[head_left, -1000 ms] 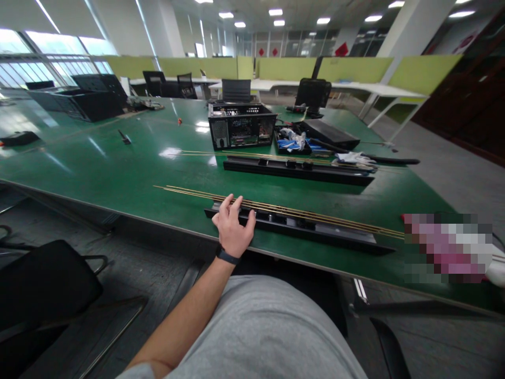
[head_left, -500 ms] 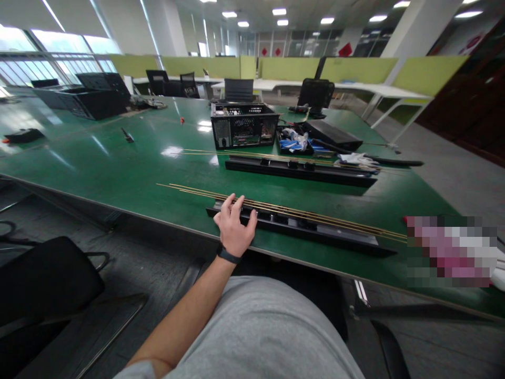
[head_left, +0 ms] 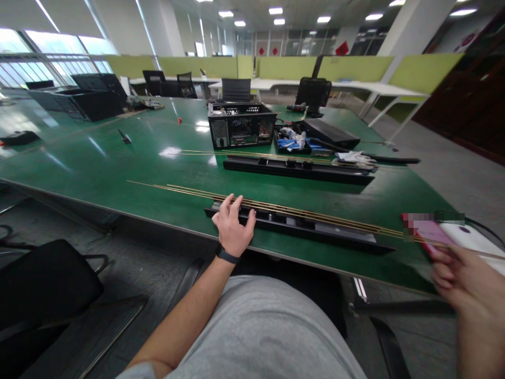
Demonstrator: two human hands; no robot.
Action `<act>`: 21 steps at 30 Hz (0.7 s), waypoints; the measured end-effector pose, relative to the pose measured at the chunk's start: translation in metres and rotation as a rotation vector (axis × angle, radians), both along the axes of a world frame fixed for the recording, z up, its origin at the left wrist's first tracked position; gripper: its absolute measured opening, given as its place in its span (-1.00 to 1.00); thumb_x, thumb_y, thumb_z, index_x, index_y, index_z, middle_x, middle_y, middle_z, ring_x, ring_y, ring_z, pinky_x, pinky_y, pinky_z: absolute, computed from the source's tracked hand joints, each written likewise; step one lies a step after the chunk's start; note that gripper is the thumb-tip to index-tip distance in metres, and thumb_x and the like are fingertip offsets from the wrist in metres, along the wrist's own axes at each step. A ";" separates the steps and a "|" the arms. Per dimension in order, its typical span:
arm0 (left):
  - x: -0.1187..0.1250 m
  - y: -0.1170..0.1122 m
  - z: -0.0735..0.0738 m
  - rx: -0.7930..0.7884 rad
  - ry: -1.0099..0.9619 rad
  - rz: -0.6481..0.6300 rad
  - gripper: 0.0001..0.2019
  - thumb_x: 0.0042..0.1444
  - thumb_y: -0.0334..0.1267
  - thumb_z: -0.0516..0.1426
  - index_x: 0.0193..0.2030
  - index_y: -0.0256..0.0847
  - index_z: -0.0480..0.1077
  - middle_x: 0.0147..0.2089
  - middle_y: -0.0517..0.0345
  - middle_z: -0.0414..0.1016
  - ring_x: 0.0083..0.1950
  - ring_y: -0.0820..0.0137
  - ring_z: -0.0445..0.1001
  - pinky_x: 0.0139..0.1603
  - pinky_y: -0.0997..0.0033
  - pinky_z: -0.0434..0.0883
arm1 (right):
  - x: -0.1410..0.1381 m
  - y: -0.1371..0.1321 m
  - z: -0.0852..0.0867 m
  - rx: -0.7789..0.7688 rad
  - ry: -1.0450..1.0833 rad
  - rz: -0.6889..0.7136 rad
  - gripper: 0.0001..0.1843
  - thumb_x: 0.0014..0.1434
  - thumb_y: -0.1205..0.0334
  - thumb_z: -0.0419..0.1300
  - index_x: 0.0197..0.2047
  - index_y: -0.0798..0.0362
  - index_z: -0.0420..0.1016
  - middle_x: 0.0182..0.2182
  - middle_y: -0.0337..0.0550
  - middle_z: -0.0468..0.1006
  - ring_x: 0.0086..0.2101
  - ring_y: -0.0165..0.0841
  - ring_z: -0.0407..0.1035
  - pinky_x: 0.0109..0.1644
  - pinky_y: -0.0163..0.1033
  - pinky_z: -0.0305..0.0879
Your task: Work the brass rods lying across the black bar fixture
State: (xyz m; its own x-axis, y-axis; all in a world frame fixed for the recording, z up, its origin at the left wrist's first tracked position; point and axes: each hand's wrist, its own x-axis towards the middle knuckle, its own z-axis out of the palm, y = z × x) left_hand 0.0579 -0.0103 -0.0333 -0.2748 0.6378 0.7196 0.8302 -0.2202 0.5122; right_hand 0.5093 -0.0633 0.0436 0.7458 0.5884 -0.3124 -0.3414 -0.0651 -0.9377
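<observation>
My left hand (head_left: 232, 231) lies on the near end of a long black rail (head_left: 327, 234) at the front edge of the green table (head_left: 118, 168). Its fingers are spread and rest on thin brass rods (head_left: 315, 216) that lie along the rail. My right hand (head_left: 469, 289) is blurred at the lower right. Its fingers are curled at the right end of the rods and seem to pinch one of them. A pink flat object (head_left: 428, 231) and a white one (head_left: 477, 242) lie just beyond that hand.
Further back lie a second black rail (head_left: 295, 171) with more brass rods, an open computer case (head_left: 240, 125), a tray of parts (head_left: 294, 141) and white gloves (head_left: 355, 158). A black chair (head_left: 43, 284) stands at my lower left. Another black case (head_left: 79, 102) sits far left.
My right hand has come into view at the lower right. One brass rod has slid left and sticks out further past the others. My left hand has stayed put.
</observation>
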 end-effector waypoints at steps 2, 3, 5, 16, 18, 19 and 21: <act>0.000 0.000 -0.001 0.010 -0.003 -0.008 -0.53 0.38 -0.04 0.25 0.35 -0.15 0.52 0.45 -0.27 0.51 0.19 0.10 0.66 0.32 0.01 0.34 | -0.043 0.001 0.004 -0.015 -0.015 0.091 -0.65 0.42 0.45 0.22 -0.45 0.07 0.53 -0.59 -0.19 0.35 -0.79 -0.59 0.02 -0.75 -0.47 -0.18; 0.000 0.000 -0.001 0.013 -0.004 -0.011 -0.53 0.38 -0.04 0.25 0.35 -0.15 0.51 0.45 -0.27 0.51 0.19 0.10 0.66 0.33 0.01 0.34 | -0.061 0.001 0.006 -0.023 0.005 0.113 -0.64 0.42 0.43 0.21 -0.45 0.07 0.50 -0.60 -0.19 0.37 -0.79 -0.58 0.02 -0.76 -0.46 -0.17; 0.000 0.000 -0.001 0.013 -0.007 -0.011 -0.52 0.38 -0.06 0.25 0.36 -0.15 0.51 0.45 -0.27 0.50 0.21 0.08 0.65 0.33 0.00 0.34 | -0.089 0.001 0.009 0.003 0.005 0.141 -0.69 0.41 0.39 0.22 -0.42 0.10 0.52 -0.59 -0.17 0.43 -0.80 -0.55 0.04 -0.78 -0.44 -0.15; 0.000 0.001 -0.002 0.010 0.018 0.005 -0.53 0.39 -0.05 0.25 0.37 -0.15 0.51 0.45 -0.28 0.50 0.32 0.05 0.59 0.33 0.02 0.34 | -0.146 0.008 -0.008 0.027 0.019 0.440 -0.62 0.26 -0.03 0.48 -0.15 0.14 0.60 -0.54 -0.25 0.51 -0.77 -0.57 0.04 -0.79 -0.43 -0.09; 0.000 0.000 -0.001 -0.005 0.013 0.002 -0.52 0.40 -0.05 0.24 0.37 -0.15 0.50 0.46 -0.28 0.49 0.31 0.05 0.60 0.33 0.02 0.34 | -0.158 0.011 -0.006 0.013 0.031 0.478 -0.60 0.28 -0.07 0.47 -0.13 0.12 0.59 -0.54 -0.26 0.51 -0.78 -0.57 0.03 -0.79 -0.43 -0.09; 0.000 0.000 -0.001 -0.007 0.010 -0.001 -0.53 0.40 -0.05 0.24 0.37 -0.15 0.50 0.46 -0.28 0.49 0.31 0.05 0.60 0.33 0.02 0.34 | -0.164 0.012 -0.004 0.007 0.040 0.491 -0.61 0.30 -0.07 0.45 -0.13 0.11 0.58 -0.54 -0.26 0.51 -0.78 -0.57 0.03 -0.79 -0.43 -0.09; 0.001 0.000 0.000 -0.005 0.001 -0.007 -0.53 0.40 -0.05 0.24 0.37 -0.14 0.51 0.45 -0.28 0.50 0.32 0.04 0.59 0.34 0.01 0.33 | -0.176 0.014 -0.001 -0.004 0.060 0.515 -0.64 0.34 -0.05 0.42 -0.13 0.11 0.58 -0.54 -0.26 0.51 -0.78 -0.57 0.03 -0.79 -0.43 -0.09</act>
State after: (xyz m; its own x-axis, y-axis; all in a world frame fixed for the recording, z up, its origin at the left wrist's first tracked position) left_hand 0.0584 -0.0108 -0.0333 -0.2694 0.6433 0.7167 0.8294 -0.2232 0.5121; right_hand 0.3335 -0.0491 0.0424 0.3408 0.8730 -0.3488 -0.3177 -0.2423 -0.9167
